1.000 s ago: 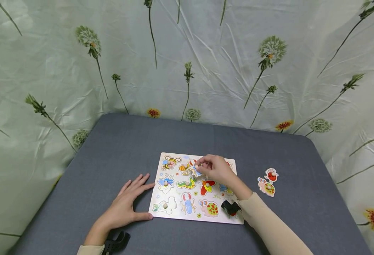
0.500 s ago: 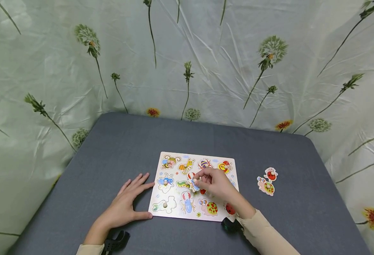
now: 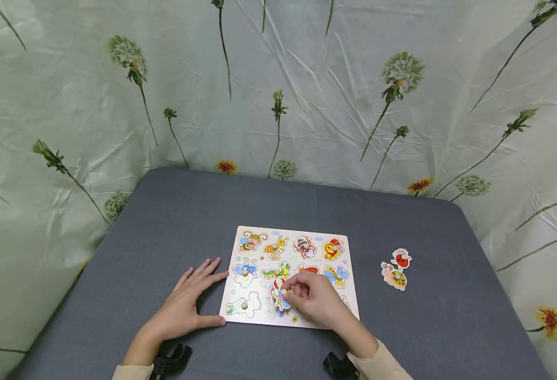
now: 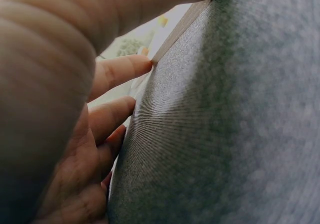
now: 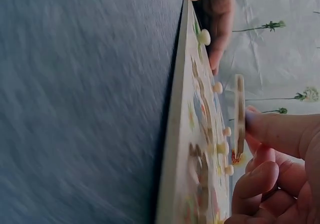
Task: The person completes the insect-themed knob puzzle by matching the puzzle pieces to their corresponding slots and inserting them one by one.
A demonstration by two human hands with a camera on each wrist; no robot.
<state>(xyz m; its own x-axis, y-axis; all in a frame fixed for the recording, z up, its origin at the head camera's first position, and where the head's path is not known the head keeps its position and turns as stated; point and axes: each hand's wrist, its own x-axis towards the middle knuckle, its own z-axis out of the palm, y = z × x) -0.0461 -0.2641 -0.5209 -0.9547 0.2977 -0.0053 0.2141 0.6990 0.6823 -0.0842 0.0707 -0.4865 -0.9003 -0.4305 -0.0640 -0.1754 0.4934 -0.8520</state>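
Note:
My right hand pinches a beetle puzzle piece by its knob, over the front row of a wooden peg puzzle board. The piece overlaps the printed blue beetle recess in the head view. In the right wrist view the held piece is seen edge-on, with a gap between it and the board. My left hand lies spread with straight fingers on the table, its thumb and index fingertip at the board's left edge. Several knobbed insect pieces, such as a caterpillar and a spider, sit in the board.
On the table right of the board lie two loose pieces, a ladybug and a snail, close together. A curtain printed with dandelions hangs behind the table.
My right hand has moved the beetle piece from the board's back row down to the front row, uncovering the spider and the back right piece. The left hand stays put.

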